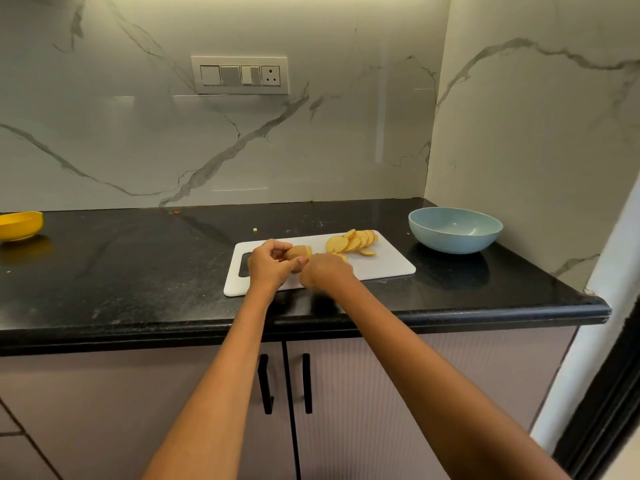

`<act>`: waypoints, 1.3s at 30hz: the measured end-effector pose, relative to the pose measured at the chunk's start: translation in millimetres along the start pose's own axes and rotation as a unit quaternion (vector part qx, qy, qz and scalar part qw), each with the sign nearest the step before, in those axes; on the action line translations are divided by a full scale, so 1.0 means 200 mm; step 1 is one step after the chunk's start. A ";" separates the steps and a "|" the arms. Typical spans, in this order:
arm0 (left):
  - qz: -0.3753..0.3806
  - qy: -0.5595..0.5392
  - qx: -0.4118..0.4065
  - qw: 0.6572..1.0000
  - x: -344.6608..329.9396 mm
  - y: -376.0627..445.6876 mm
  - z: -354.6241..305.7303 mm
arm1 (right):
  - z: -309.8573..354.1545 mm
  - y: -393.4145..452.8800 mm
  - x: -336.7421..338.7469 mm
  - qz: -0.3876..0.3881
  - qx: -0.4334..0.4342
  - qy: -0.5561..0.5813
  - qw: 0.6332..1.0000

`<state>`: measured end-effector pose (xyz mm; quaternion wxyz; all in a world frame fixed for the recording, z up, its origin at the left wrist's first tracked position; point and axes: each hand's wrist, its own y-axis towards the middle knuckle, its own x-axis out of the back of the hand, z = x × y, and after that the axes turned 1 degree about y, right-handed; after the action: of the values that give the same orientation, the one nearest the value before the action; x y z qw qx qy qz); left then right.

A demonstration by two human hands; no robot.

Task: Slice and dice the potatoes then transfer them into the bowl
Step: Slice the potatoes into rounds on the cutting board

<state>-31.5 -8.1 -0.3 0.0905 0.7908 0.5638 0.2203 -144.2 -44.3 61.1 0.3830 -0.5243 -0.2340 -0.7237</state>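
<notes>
A white cutting board (381,268) lies on the black counter. My left hand (268,265) grips the uncut end of a potato (298,252) near the board's middle. My right hand (325,270) is right beside it, fingers curled with its back toward me. Whatever is inside that fist is hidden, and no knife shows anywhere. A fanned row of round potato slices (353,242) lies on the far right part of the board. The empty light blue bowl (455,230) stands to the right of the board.
A yellow bowl (20,225) sits at the counter's far left edge. A small potato scrap (255,230) lies behind the board. The marble walls meet in a corner behind the blue bowl. Cabinet doors with black handles (265,382) are below the counter edge.
</notes>
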 end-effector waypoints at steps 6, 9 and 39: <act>0.006 0.008 0.012 1.000 0.00 0.00 0.00 | -0.06 0.01 -0.01 0.032 -0.025 0.005 0.999; 0.005 0.011 0.017 1.000 0.00 0.00 0.01 | -0.13 -0.02 0.00 0.021 -0.029 0.011 0.999; 0.003 -0.007 0.016 1.000 -0.01 0.01 0.01 | -0.04 -0.03 0.03 -0.040 -0.003 0.025 0.999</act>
<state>-29.7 -9.4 -2.0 0.0807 0.7950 0.5647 0.2061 -155.6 -48.6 63.7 0.3581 -0.4975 -0.2432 -0.7517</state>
